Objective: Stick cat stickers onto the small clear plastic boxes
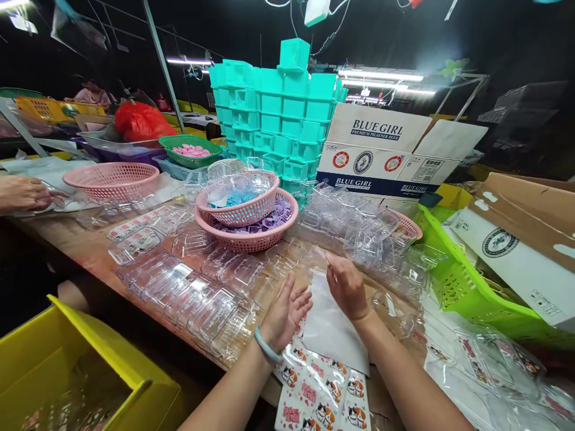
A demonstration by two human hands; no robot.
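My left hand [287, 311], with a pale band at its wrist, is palm up with its fingers apart and holds nothing. To its right, my right hand [347, 284] pinches something small and pale at its fingertips, too small to make out. Between and under the hands lies a white sheet [335, 323]. Sticker sheets with cat prints [309, 389] lie at the table's near edge, partly below the white sheet. Clear plastic cases [188, 299] stand in a row left of my left hand.
Pink baskets [245, 239] with blue and purple pieces stand ahead, before stacked teal boxes [274, 114]. More clear cases [341, 215], a green basket [485, 287] and cartons [381, 149] are at right. A yellow bin [90, 359] is lower left. Another person's hand [27, 193] is far left.
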